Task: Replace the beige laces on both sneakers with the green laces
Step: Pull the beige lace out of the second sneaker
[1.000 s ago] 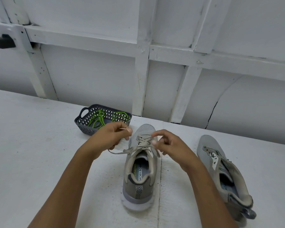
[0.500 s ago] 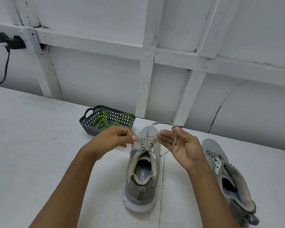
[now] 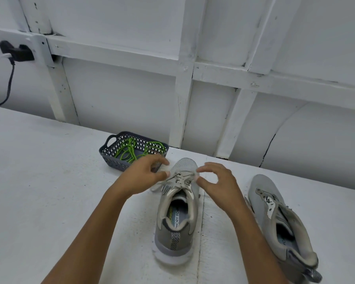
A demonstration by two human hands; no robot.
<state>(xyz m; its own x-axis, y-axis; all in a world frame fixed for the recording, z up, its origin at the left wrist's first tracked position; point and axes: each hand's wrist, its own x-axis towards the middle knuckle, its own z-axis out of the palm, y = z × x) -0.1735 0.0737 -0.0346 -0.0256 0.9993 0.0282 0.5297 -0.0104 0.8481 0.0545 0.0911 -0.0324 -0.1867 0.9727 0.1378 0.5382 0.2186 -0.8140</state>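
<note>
A grey mesh sneaker [image 3: 177, 228] stands on the white desk [image 3: 49, 191], heel nearest, toe pointing away, a second grey sneaker [image 3: 260, 201] to its right. The left hand [image 3: 141, 177] and right hand [image 3: 219, 181] curl over the first's beige lace [image 3: 181, 178] (blurred; I cannot tell whether either pinches it). Beyond, green laces [image 3: 128, 149] lie in a dark perforated basket [image 3: 113, 158].

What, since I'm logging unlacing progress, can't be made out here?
Head view:
Left hand and right hand: fingertips motion-blurred, grip on the beige flat lace unclear.
Bright green cord laces in the dark grey plastic basket: tangled, count unclear.
Right-side grey mesh sneaker: inner side hidden by right forearm.
</note>
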